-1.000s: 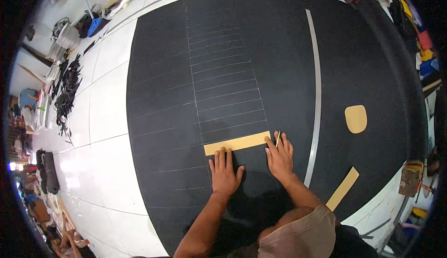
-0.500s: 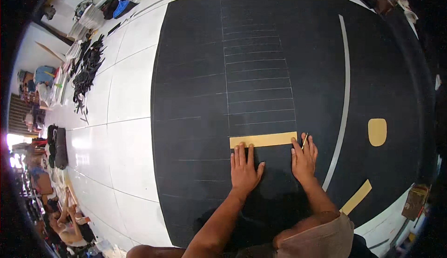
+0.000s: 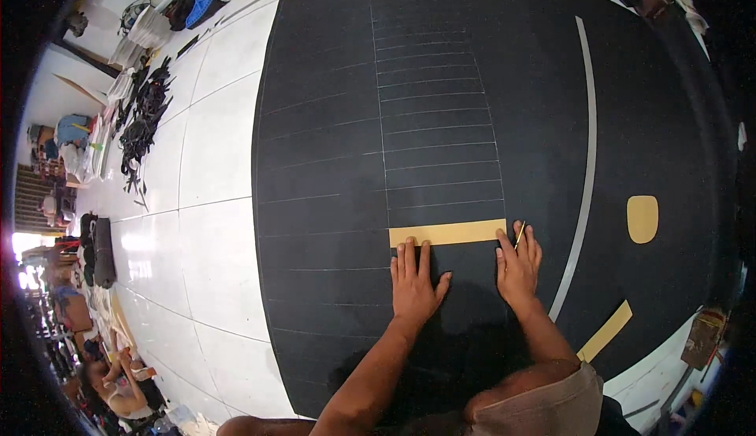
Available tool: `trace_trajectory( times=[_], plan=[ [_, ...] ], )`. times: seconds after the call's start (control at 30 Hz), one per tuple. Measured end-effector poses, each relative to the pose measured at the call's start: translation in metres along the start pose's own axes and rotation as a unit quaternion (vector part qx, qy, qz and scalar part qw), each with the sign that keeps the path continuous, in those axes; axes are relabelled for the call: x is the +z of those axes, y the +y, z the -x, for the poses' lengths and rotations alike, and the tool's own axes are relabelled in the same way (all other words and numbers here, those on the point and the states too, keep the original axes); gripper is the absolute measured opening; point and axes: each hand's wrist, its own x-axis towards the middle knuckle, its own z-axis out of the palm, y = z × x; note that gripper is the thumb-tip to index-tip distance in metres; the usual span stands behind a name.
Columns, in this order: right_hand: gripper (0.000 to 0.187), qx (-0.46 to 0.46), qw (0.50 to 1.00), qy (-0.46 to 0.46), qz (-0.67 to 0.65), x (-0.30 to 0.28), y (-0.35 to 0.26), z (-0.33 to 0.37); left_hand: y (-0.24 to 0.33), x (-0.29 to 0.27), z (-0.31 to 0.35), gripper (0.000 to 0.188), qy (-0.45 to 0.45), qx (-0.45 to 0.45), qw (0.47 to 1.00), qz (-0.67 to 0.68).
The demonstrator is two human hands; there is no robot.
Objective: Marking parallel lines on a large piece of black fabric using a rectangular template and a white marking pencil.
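A narrow tan cardboard strip (image 3: 461, 233) lies crosswise on a large black sheet (image 3: 543, 113). Its upper edge sits just below a ladder of thin pale lines drawn on the sheet. My left hand (image 3: 416, 290) lies flat, fingers stretched out, with the fingertips pressing on the strip's lower left part. At the strip's right end, a fingertip of my right hand (image 3: 517, 275) touches the corner. A thin yellow pen (image 3: 520, 236) is tucked between the fingers of that hand, pointing up and away from the strip.
A long grey ruler (image 3: 589, 137) curves across the sheet on the right. Beyond it lie a rounded tan template (image 3: 642, 219) and another tan strip (image 3: 606, 332). White floor tiles (image 3: 213, 263) border the left, with black scraps (image 3: 146, 117) heaped there. Another person (image 3: 118, 385) sits lower left.
The view has shifted slightly. Both hands stay on the tan strip, and the pen stays in my right hand. Nothing else has visibly moved.
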Motion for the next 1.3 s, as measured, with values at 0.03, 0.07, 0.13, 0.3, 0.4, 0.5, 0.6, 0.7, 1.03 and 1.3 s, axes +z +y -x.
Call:
trace_trajectory(
  times=[0.03,0.07,0.13,0.3,0.4,0.5,0.6,0.7,1.03,1.3],
  plan=[
    [0.040,0.001,1.000,0.000,0.000,0.001,0.000,-0.001,0.000,0.000,0.000,0.080,0.002,0.002,1.000,0.003],
    [0.040,0.000,1.000,0.003,0.001,0.002,0.001,-0.001,0.001,-0.001,-0.002,0.080,0.002,0.003,1.000,0.003],
    [0.039,0.002,1.000,0.003,0.004,0.002,0.002,0.001,0.004,-0.003,-0.002,0.080,0.001,-0.005,1.000,0.009],
    [0.039,-0.010,1.000,0.014,-0.004,0.000,0.006,0.001,0.007,-0.003,-0.004,0.080,0.015,0.004,1.000,0.012],
    [0.040,-0.003,1.000,0.013,-0.012,-0.002,0.004,-0.001,0.010,-0.010,-0.006,0.080,0.017,0.015,1.000,0.008],
    [0.042,-0.009,1.000,0.015,-0.020,0.006,0.000,0.000,0.004,-0.013,-0.003,0.078,-0.017,-0.009,0.999,-0.032],
    [0.042,-0.014,1.000,0.016,-0.022,0.003,0.005,0.001,0.004,-0.007,-0.004,0.078,-0.011,0.009,1.000,-0.026],
    [0.042,-0.014,0.999,0.018,-0.024,0.002,0.006,0.000,0.003,-0.008,-0.004,0.077,-0.012,0.020,0.999,-0.026],
    [0.043,-0.021,0.999,0.033,-0.029,0.003,0.005,-0.001,0.000,-0.006,-0.003,0.078,-0.008,0.026,0.999,-0.029],
    [0.044,-0.029,0.999,0.031,-0.032,0.000,0.005,-0.001,0.002,-0.006,-0.002,0.079,-0.006,0.010,1.000,0.003]
  ],
)
